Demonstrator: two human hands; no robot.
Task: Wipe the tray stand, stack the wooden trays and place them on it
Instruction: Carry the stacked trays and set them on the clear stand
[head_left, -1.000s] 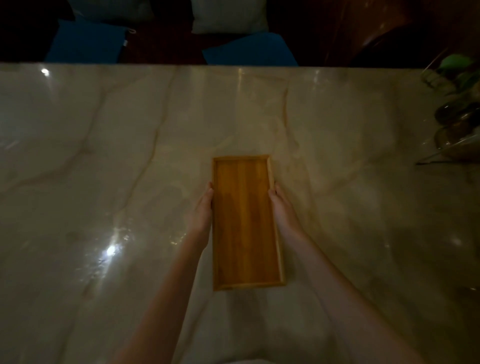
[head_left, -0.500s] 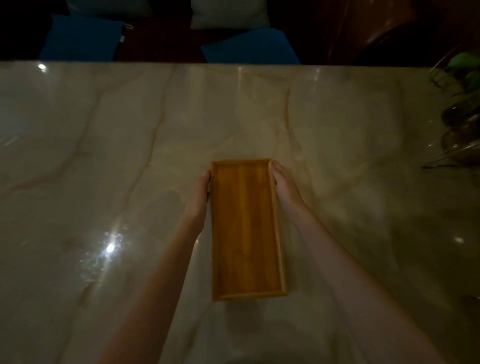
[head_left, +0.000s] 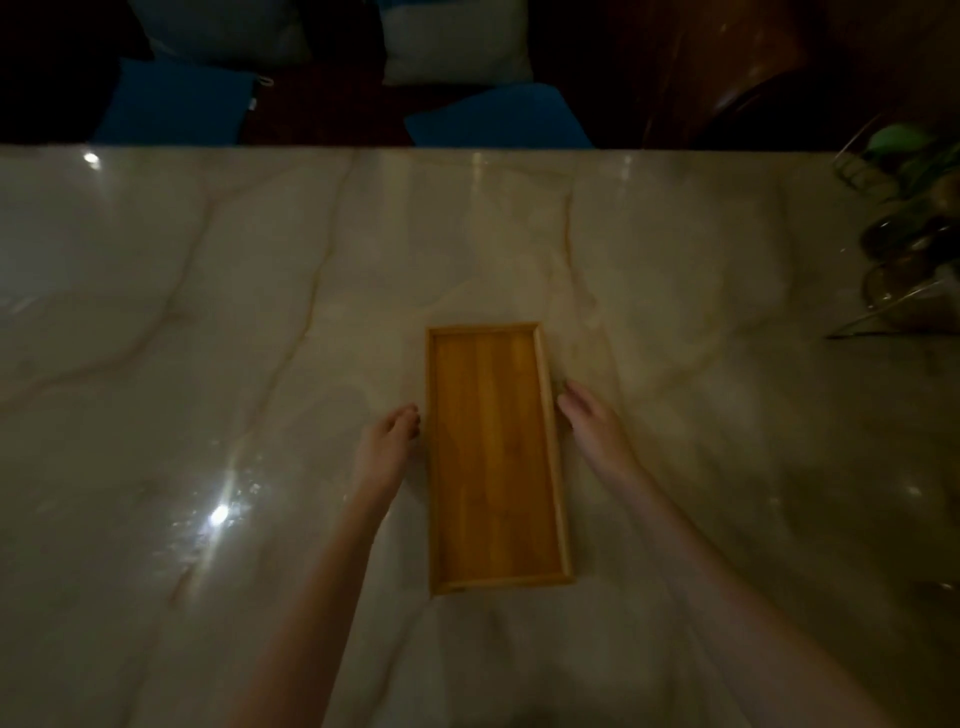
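Left hand: the left hand (head_left: 385, 448) is seen just beside the left long rim of the wooden tray (head_left: 493, 457), fingers loosely extended, nothing grasped; whether the fingertips touch the rim cannot be told.
Right hand: the right hand (head_left: 592, 421) is spread open just beside the right long rim, a narrow gap being visible, nothing held.
Wooden tray: it is laid flat on the marble tabletop (head_left: 208, 364), long axis pointing away from the person, interior bare; whether more than one tray is stacked cannot be told.
Tabletop: glossy, veined, marked by a bright light reflection (head_left: 219, 514).
Far right: a wire rack (head_left: 904, 260) with dim items is seen.
Beyond the far edge: blue cushions (head_left: 176, 104) are visible.
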